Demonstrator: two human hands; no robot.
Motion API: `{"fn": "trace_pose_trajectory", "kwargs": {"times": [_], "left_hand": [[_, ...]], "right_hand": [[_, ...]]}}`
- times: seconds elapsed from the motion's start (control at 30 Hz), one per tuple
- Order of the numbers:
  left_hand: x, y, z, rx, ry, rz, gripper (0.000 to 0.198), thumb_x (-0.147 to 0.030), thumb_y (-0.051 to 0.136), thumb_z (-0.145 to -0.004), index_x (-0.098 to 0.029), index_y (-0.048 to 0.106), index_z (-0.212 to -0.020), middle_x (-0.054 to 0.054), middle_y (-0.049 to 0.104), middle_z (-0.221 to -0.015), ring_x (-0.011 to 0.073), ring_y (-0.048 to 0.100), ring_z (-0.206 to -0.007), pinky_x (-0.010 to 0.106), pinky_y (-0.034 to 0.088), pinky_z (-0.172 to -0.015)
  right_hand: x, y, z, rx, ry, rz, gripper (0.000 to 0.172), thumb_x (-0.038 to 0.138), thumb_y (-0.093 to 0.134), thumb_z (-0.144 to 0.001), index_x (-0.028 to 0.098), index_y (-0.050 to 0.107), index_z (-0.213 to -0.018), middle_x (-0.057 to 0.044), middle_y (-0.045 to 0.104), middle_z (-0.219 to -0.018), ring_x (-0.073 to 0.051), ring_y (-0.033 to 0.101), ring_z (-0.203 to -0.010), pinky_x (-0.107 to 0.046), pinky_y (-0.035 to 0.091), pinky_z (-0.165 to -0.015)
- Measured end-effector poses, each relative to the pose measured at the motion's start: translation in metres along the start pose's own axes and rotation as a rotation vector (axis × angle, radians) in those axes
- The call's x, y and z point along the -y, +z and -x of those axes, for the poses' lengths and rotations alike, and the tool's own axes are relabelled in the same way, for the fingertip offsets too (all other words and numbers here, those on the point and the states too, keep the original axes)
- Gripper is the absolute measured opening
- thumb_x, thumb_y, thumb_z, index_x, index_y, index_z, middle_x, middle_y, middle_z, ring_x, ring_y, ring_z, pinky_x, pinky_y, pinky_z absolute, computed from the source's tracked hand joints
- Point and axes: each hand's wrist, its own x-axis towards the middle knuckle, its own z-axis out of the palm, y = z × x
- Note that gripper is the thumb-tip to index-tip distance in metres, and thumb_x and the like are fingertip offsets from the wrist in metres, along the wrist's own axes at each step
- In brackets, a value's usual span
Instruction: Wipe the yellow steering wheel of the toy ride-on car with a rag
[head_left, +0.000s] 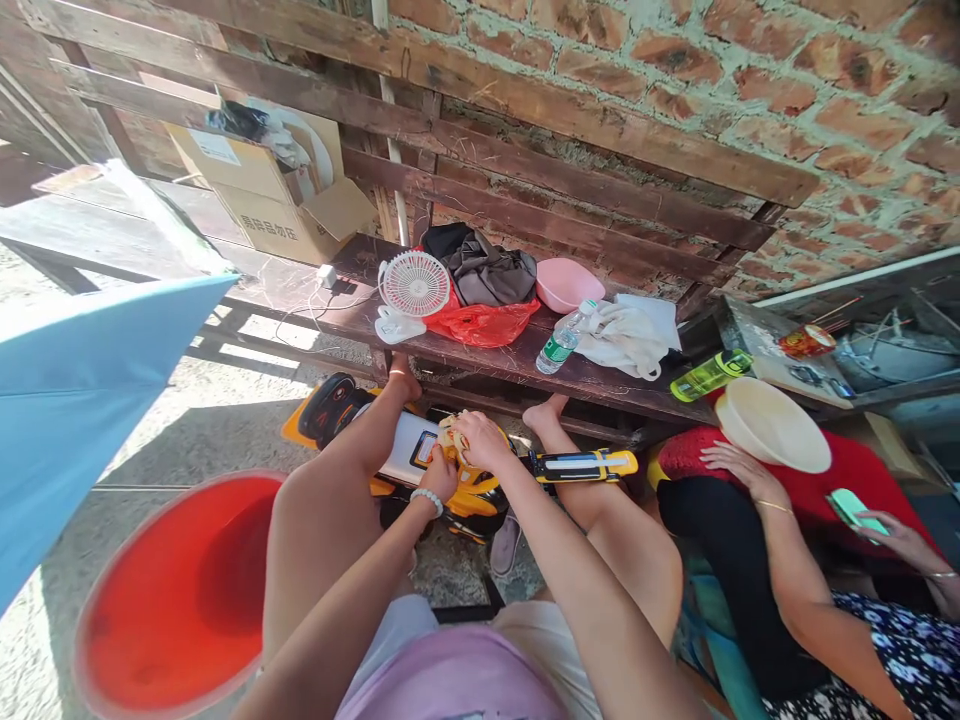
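Two hands, the left [441, 478] and the right [484, 440], meet between the knees, fingers curled nearly closed around one small tan piece [452, 436], too small and partly covered to identify surely. It sits between their fingertips, just above one yellow-and-white toy vehicle [405, 450]. On the bench [480, 365] beyond are one white fan [415, 284], one pink bowl [568, 285], one red bag [487, 324] and two bottles: one clear [559, 345], one green [709, 376]. One red tub [172, 590] stands left.

Head-worn view, facing forward and down, near the bench [510, 360]
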Motion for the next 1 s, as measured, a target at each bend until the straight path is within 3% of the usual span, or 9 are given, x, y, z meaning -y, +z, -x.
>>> {"fn": "trace_pose_trajectory", "kwargs": {"times": [0.13,0.27,0.37,0.47,0.63,0.73,0.87,0.93,1.0], "left_hand": [[-0.007,-0.001,0.001,0.106,-0.225,0.187,0.033,-0.034,0.046,-0.105,-0.016,0.051,-0.133,0.013,0.077,-0.098,0.0248,0.076,-0.071,0.040,0.064,-0.066],[-0.015,-0.005,0.001,0.132,-0.355,0.362,0.032,-0.042,0.051,-0.105,-0.020,0.052,-0.129,0.008,0.075,-0.094,0.0232,0.076,-0.078,0.037,0.065,-0.064],[-0.022,-0.007,0.003,0.142,-0.421,0.489,0.032,-0.048,0.049,-0.106,-0.024,0.052,-0.127,0.006,0.073,-0.097,0.0208,0.076,-0.081,0.035,0.066,-0.064],[-0.026,-0.009,0.006,0.142,-0.464,0.591,0.033,-0.053,0.050,-0.106,-0.025,0.052,-0.123,0.006,0.072,-0.099,0.0202,0.076,-0.083,0.035,0.066,-0.066],[-0.027,-0.012,0.012,0.120,-0.501,0.671,0.027,-0.049,0.055,-0.104,-0.024,0.051,-0.114,0.004,0.069,-0.092,0.0202,0.074,-0.081,0.034,0.064,-0.067],[-0.026,-0.014,0.013,0.104,-0.497,0.690,0.026,-0.048,0.060,-0.101,-0.024,0.052,-0.108,0.004,0.069,-0.092,0.0210,0.073,-0.085,0.032,0.062,-0.067],[-0.024,-0.015,0.015,0.085,-0.477,0.705,0.026,-0.045,0.066,-0.098,-0.023,0.054,-0.103,0.006,0.070,-0.096,0.0219,0.072,-0.091,0.029,0.060,-0.066],[-0.022,-0.014,0.016,0.080,-0.465,0.706,0.024,-0.043,0.067,-0.098,-0.023,0.055,-0.101,0.006,0.070,-0.094,0.0218,0.072,-0.088,0.030,0.060,-0.066],[-0.019,-0.013,0.016,0.069,-0.452,0.702,0.023,-0.043,0.067,-0.097,-0.023,0.057,-0.102,0.006,0.069,-0.090,0.0222,0.071,-0.085,0.031,0.060,-0.066]], "right_hand": [[-0.007,-0.009,0.023,-0.036,0.323,0.103,0.046,0.015,0.065,-0.088,0.024,0.067,-0.133,-0.012,0.060,-0.144,-0.031,0.052,-0.131,-0.042,0.049,-0.104],[0.003,0.009,0.051,-0.060,0.514,0.200,0.033,0.019,0.053,-0.097,0.015,0.070,-0.125,-0.021,0.067,-0.122,-0.034,0.062,-0.113,-0.045,0.052,-0.093],[0.021,0.031,0.069,-0.111,0.528,0.226,0.032,0.019,0.048,-0.099,0.016,0.071,-0.121,-0.023,0.069,-0.117,-0.034,0.064,-0.108,-0.043,0.054,-0.085],[0.045,0.047,0.085,-0.077,0.499,0.234,0.034,0.017,0.044,-0.100,0.018,0.071,-0.120,-0.020,0.069,-0.118,-0.033,0.063,-0.110,-0.041,0.054,-0.084],[0.069,0.042,0.103,0.045,0.387,0.175,0.031,0.017,0.050,-0.099,0.017,0.070,-0.122,-0.017,0.067,-0.127,-0.031,0.059,-0.120,-0.040,0.051,-0.097],[0.058,0.017,0.096,0.065,0.339,0.057,0.033,0.024,0.066,-0.092,0.021,0.070,-0.125,-0.013,0.066,-0.128,-0.029,0.058,-0.121,-0.037,0.049,-0.099],[0.032,-0.013,0.060,-0.165,0.355,-0.009,0.052,0.024,0.068,-0.090,0.025,0.062,-0.141,-0.011,0.061,-0.141,-0.027,0.054,-0.126,-0.038,0.045,-0.107],[0.023,-0.015,0.037,-0.191,0.370,-0.012,0.056,0.024,0.070,-0.088,0.025,0.062,-0.144,-0.011,0.056,-0.151,-0.029,0.049,-0.133,-0.040,0.043,-0.111],[0.020,-0.009,0.018,-0.142,0.366,-0.008,0.049,0.024,0.069,-0.088,0.024,0.068,-0.137,-0.009,0.055,-0.154,-0.030,0.044,-0.139,-0.042,0.039,-0.115]]}}
